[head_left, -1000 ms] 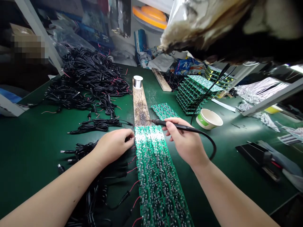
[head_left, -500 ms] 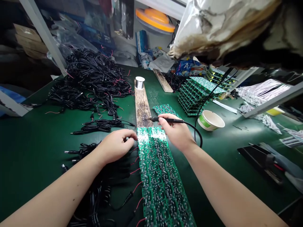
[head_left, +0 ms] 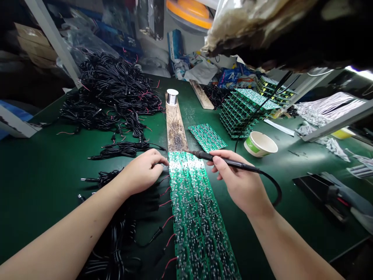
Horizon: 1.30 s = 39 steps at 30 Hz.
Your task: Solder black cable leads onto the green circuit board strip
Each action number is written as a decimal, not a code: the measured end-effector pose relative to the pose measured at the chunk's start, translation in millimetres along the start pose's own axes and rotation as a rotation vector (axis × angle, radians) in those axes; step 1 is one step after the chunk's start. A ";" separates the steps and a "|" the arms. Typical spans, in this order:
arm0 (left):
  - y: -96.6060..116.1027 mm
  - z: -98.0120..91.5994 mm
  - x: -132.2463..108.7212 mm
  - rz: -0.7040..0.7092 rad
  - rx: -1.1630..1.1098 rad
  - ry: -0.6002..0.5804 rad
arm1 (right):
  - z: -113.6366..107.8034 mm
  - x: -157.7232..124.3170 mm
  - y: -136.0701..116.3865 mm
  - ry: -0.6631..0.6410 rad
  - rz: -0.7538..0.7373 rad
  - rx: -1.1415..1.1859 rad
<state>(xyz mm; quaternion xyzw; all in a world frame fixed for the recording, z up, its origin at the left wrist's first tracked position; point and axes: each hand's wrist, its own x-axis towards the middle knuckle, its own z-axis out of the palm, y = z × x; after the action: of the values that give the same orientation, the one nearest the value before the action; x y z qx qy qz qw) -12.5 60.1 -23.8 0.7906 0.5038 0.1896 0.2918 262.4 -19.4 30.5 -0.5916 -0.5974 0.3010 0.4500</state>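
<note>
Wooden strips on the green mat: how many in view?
2. A long one runs from under the solder spool to the circuit boards; a shorter one lies farther back, left of the stacked boards. More could be hidden under the clutter.

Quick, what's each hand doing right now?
Left hand: curled at the circuit board's edge; can't tell if it's holding anything.
Right hand: closed, holding a soldering iron.
</note>
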 end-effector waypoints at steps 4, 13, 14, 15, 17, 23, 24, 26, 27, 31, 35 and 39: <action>3.7 -5.3 1.2 -0.034 -0.078 -0.028 | -6.1 -16.7 0.8 -0.011 0.013 -0.002; 1.9 5.6 -1.3 0.039 0.197 0.009 | -2.6 -31.9 -3.0 -0.043 0.006 -0.036; 3.2 6.9 -1.3 0.036 0.257 0.017 | -0.7 -32.5 -3.9 -0.052 0.005 -0.039; 4.8 7.8 -1.4 0.039 0.312 0.018 | 1.4 -32.8 -4.5 -0.058 0.002 -0.039; 8.5 8.8 -1.9 0.058 0.411 0.006 | 5.3 -33.1 -4.7 -0.065 -0.009 -0.036; 14.4 9.2 -3.6 0.167 0.567 0.005 | 12.2 -33.2 -2.1 -0.083 0.001 -0.056; 14.5 9.3 -3.5 0.187 0.569 0.009 | 12.7 -33.0 -2.2 -0.082 0.010 -0.051; 14.3 9.7 -3.1 0.213 0.569 0.017 | 13.5 -31.9 -3.1 -0.080 0.028 -0.026; 14.0 9.9 -2.8 0.219 0.566 0.022 | 13.9 -31.1 -3.7 -0.081 0.035 -0.008; 13.0 9.8 -2.0 0.224 0.551 0.031 | 16.1 -27.8 -4.8 -0.100 0.057 0.037; 13.5 8.6 -2.2 0.222 0.562 0.022 | 17.5 -25.8 -4.6 -0.116 0.069 0.037; 12.6 8.8 -2.3 0.220 0.568 0.020 | 17.1 -24.3 -7.4 -0.128 0.036 0.003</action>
<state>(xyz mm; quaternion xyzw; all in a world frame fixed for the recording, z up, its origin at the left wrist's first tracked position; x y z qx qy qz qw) 0.5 51.5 -22.2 0.8885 0.4509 0.0793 0.0318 241.4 -41.1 25.6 -0.5810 -0.6138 0.3470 0.4065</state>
